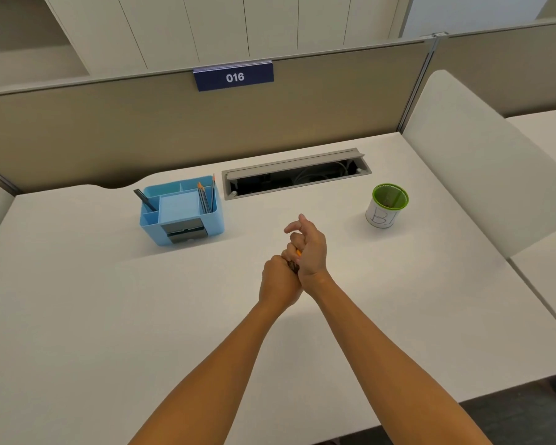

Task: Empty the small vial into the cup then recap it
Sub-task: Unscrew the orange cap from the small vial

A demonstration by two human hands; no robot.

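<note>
Both hands meet over the middle of the white desk point(109, 316). My left hand point(278, 281) is closed around the small vial point(293, 266), of which only a dark sliver shows between the hands. My right hand point(308, 245) grips its far end, where a bit of orange point(298, 252) peeks out between the fingers; its index finger sticks up. Whether the cap is on or off is hidden. The cup point(386, 205), white with a green rim and inside, stands upright to the right and farther back, apart from both hands.
A blue desk organizer point(182, 210) with pencils stands at the back left. An open cable tray slot point(296, 173) lies along the back of the desk. A white side divider point(482, 155) rises on the right. The partition carries a sign reading 016 point(234, 77).
</note>
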